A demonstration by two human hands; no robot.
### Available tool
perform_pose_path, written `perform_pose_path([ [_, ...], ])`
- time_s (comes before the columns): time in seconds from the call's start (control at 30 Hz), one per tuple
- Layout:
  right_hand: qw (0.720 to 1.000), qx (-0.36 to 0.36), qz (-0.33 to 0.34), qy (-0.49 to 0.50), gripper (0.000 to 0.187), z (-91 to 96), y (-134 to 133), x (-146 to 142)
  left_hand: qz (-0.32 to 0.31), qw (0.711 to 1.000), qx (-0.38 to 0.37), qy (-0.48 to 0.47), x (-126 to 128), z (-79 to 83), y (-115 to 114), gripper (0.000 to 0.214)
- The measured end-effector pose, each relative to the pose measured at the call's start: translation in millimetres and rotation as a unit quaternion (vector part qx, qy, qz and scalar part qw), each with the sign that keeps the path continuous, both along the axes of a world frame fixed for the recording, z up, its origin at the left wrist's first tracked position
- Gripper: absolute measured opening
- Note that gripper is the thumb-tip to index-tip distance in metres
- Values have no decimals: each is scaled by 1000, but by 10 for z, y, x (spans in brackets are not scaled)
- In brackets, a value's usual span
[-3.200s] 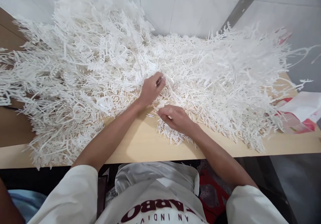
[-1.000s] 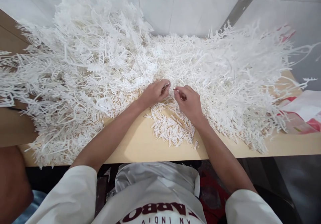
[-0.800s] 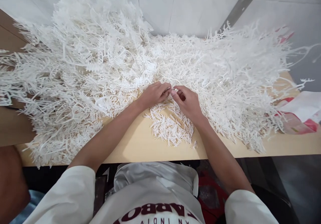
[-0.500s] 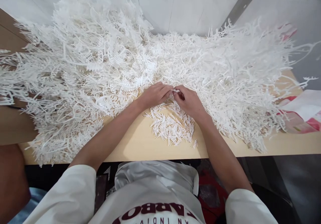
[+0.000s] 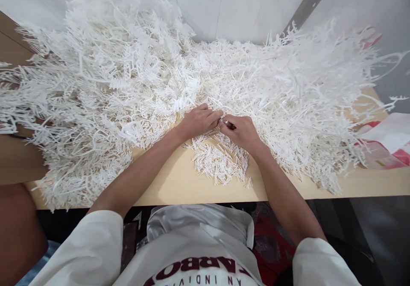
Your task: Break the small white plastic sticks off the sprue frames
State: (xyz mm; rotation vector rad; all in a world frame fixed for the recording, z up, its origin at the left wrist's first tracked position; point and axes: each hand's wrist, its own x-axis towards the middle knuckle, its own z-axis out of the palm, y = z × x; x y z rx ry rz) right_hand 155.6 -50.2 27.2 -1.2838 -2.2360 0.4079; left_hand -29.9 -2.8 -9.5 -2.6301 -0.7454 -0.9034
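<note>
A wide heap of white branched plastic pieces covers most of the pale wooden table. My left hand and my right hand meet at the heap's near edge, fingertips almost touching. Both are closed in a pinch on a small white plastic piece held between them. Just below the hands lies a small pile of short white plastic bits on the bare table.
A red and white plastic bag lies at the table's right end. White wall tiles and a grey metal strip stand behind the heap. A silvery bag hangs in my lap. Another person's arm shows at lower left.
My right hand has come up from the small pile to meet my left hand at the heap's edge, and both have drawn slightly closer together around the piece.
</note>
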Motion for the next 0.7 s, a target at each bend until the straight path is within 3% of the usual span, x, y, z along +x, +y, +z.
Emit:
perform_pose_path([
  [0.23,998,3,-3,64,21,-24,23,16,-8,998,-60,-17,45,-30,-18,36],
  [0.33,998,16,0,61,22,-32,-1,7,0,991,-123,-51,42,-20,-6,39],
  [0.5,996,22,68,58,30,-38,-127,-94,80,927,-295,-219,-64,78,42,38],
  [0.57,996,31,37,69,34,-46,-126,-115,54,927,-303,-214,-89,114,39,36],
  [0.7,989,2,-99,111,47,-73,-26,-81,21,934,-312,-172,-73,115,14,35],
])
